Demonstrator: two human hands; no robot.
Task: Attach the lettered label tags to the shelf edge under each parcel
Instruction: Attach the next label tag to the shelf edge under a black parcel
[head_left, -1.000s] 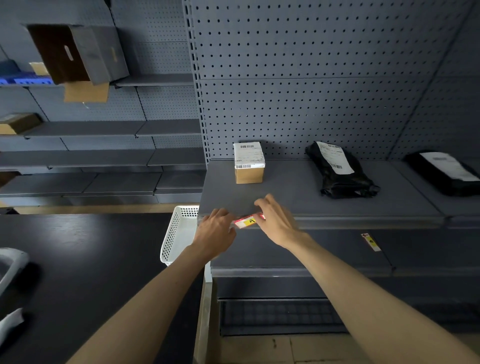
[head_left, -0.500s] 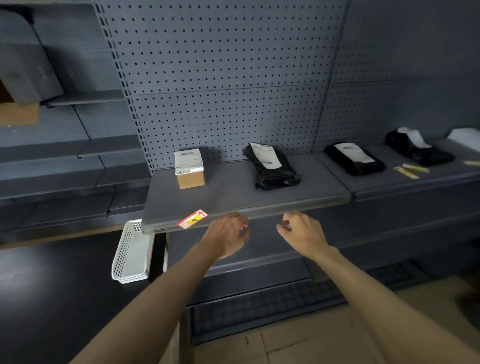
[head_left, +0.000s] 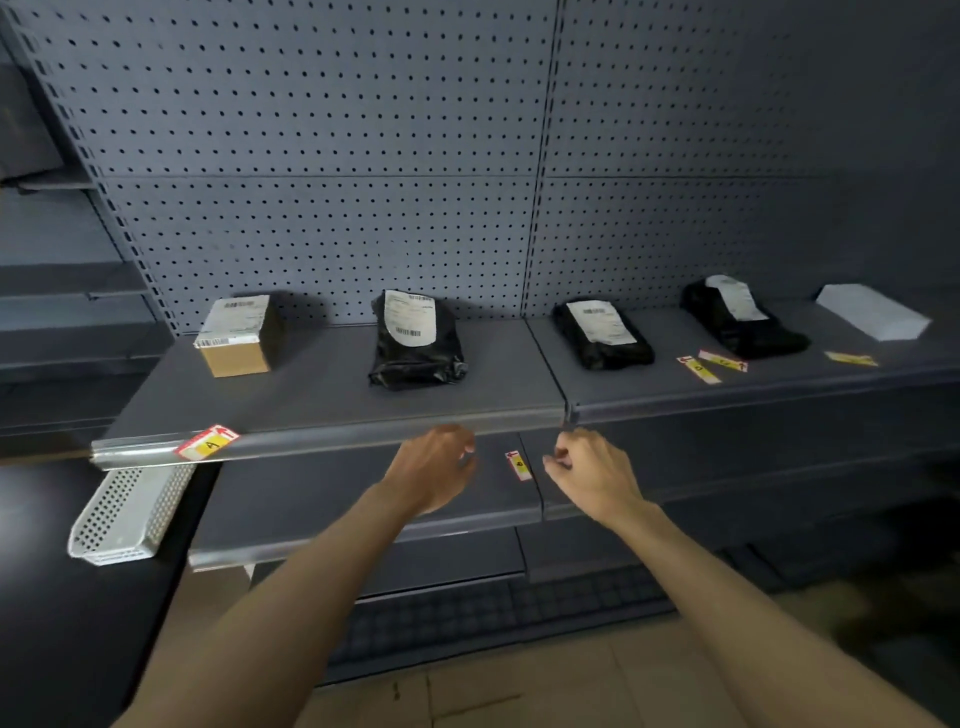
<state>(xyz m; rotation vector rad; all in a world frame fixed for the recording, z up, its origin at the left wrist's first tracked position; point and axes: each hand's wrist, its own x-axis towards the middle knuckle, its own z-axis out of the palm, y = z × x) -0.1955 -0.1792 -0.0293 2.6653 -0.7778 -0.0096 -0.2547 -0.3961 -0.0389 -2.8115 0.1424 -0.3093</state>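
A red-and-yellow tag marked A (head_left: 207, 442) sits in the front rail of the grey shelf (head_left: 322, 439), below a small cardboard box (head_left: 236, 335). To the right on the shelf lie black parcel bags (head_left: 415, 338), (head_left: 600, 332), (head_left: 743, 317) and a white envelope (head_left: 870, 318). Loose tags (head_left: 711, 364), (head_left: 849, 358) rest on the shelf near the right bags. Another tag (head_left: 518, 465) lies on the lower shelf between my hands. My left hand (head_left: 434, 475) and my right hand (head_left: 592, 475) hover just below the shelf edge, fingers loosely curled, holding nothing.
A white perforated basket (head_left: 124, 512) hangs at the lower left beside a dark table (head_left: 57, 597). Pegboard backs the shelf. A lower shelf (head_left: 363, 525) juts out under my hands, with tiled floor (head_left: 467, 691) beneath.
Both hands let go of the A tag, which stays in the rail, and moved right along the shelf edge. My view swung right, showing more parcels and loose tags.
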